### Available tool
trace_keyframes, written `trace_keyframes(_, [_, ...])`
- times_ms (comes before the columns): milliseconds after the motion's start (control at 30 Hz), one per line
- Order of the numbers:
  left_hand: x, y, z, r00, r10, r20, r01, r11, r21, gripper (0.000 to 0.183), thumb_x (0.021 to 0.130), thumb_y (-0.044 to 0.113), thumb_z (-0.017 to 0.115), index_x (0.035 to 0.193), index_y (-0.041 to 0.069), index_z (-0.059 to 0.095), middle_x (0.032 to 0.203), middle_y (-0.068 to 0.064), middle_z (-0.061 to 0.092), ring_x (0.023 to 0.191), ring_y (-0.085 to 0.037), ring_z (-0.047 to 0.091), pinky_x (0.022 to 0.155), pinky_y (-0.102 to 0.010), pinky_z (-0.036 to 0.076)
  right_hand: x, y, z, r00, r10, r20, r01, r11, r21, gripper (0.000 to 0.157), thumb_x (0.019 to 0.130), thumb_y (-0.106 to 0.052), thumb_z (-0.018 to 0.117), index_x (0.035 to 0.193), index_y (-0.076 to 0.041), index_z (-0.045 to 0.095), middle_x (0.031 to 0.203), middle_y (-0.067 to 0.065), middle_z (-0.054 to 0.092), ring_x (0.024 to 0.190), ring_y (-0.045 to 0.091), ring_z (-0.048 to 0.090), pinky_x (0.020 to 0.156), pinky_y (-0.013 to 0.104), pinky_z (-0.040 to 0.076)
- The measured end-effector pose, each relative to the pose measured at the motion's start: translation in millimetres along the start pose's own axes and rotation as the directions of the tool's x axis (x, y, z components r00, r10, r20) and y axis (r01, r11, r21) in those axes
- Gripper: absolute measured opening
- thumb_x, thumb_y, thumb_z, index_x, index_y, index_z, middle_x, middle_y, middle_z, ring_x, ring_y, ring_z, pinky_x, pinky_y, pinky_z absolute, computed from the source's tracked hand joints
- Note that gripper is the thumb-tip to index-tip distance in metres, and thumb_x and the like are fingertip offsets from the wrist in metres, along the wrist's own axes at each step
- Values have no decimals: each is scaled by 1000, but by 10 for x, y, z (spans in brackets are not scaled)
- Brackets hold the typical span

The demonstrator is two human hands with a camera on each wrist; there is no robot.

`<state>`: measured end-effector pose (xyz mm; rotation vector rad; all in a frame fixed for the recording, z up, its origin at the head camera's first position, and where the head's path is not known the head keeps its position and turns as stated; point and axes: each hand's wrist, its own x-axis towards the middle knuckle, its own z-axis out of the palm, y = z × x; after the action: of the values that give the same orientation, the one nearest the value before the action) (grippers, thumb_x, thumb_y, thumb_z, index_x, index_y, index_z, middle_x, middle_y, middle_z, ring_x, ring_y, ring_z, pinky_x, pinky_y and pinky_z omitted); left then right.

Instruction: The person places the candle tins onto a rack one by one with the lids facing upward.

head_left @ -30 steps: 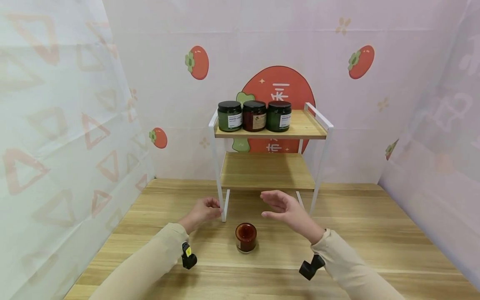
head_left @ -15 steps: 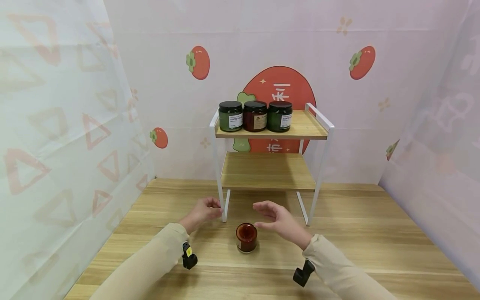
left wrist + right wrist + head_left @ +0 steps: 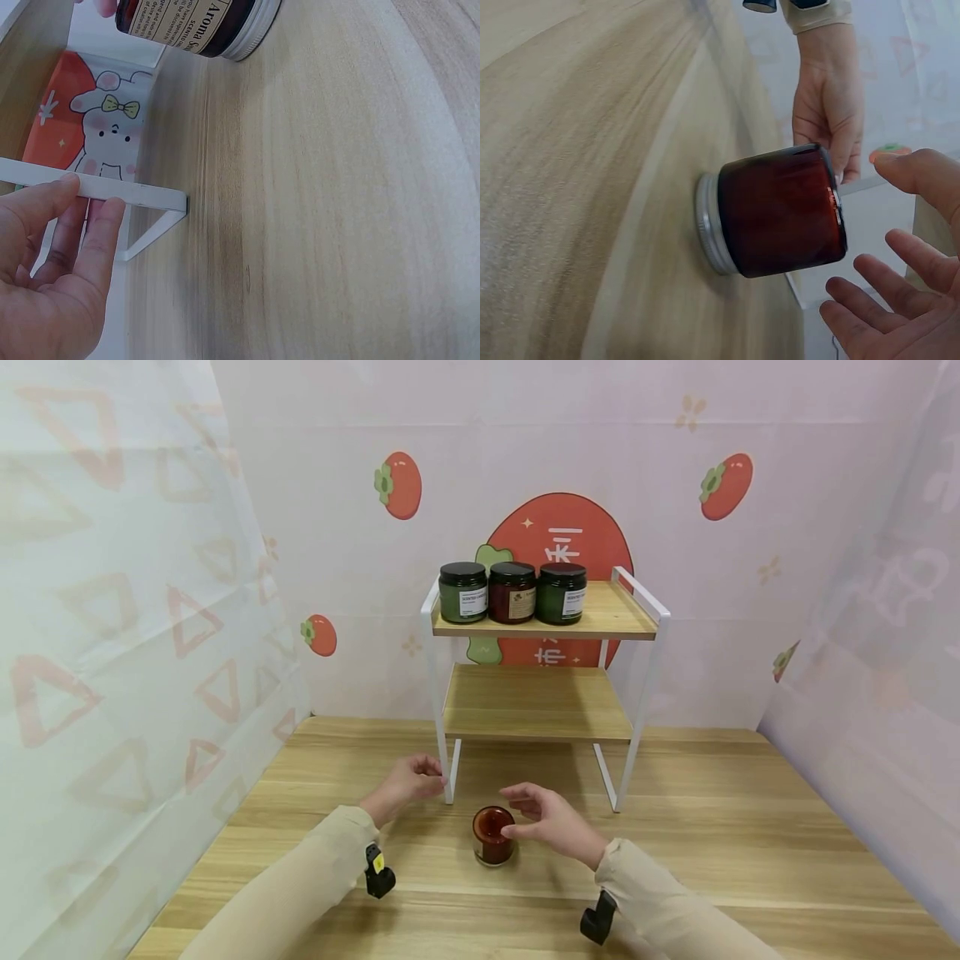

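A red-brown glass candle jar (image 3: 491,847) stands upside down on the table, its silver lid (image 3: 714,225) against the wood. Printed on its paper label (image 3: 184,16) is "Aroma". My right hand (image 3: 551,822) is beside the jar on the right, thumb and fingers spread; in the right wrist view the fingers are apart from the glass. To the jar's left, my left hand (image 3: 405,785) pinches the white front leg (image 3: 131,192) of a two-tier shelf, low down near its foot.
On the shelf's wooden top (image 3: 611,610) stand a green jar (image 3: 462,597), a red-brown jar (image 3: 512,597) and another green jar (image 3: 561,597), all black-lidded. Below is a bare lower board (image 3: 536,702). Printed cloth walls (image 3: 345,560) enclose the table (image 3: 750,843).
My right hand has moved left and down toward the candle jar, its fingers now close to the jar's rim. The left hand stays at the shelf leg.
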<state>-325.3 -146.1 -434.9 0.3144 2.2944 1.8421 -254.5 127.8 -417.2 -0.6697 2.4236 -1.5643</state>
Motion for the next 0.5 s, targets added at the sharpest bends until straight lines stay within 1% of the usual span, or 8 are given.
trace_keyframes(100, [6,3,0,1000,-5,-5,5,1000,2,15,88,-4,63,99,-7,54,86,-5,57,78,-13,62,79,-32,58,-7,30,26,1000,7,7,-7,1000,20,56,82,-16,78,129,2,53,133,22,54,122,41,52,104,52,44])
trace_keyframes(200, [11,8,-3,1000,-11,-12,11,1000,2,14,88,-4,64,98,-5,54,86,-5,57,78,-13,62,79,-31,58,-10,64,51,1000,7,14,-7,1000,27,56,82,-15,78,129,3,52,132,21,55,120,39,55,102,51,45])
trace_keyframes(400, [-4,8,-10,1000,2,-5,-2,1000,9,14,87,-2,66,96,-2,55,85,-4,57,76,-13,59,74,-28,57,-9,128,88,1000,-6,21,5,999,32,55,82,-12,78,128,3,53,129,22,56,118,40,57,100,48,48])
trace_keyframes(500, [-8,6,-10,1000,2,0,-2,1000,6,13,88,-2,65,96,-3,55,85,-4,57,76,-13,60,74,-28,57,-4,148,100,1000,-9,25,8,999,41,55,81,-11,78,128,4,52,128,23,56,117,41,57,99,47,49])
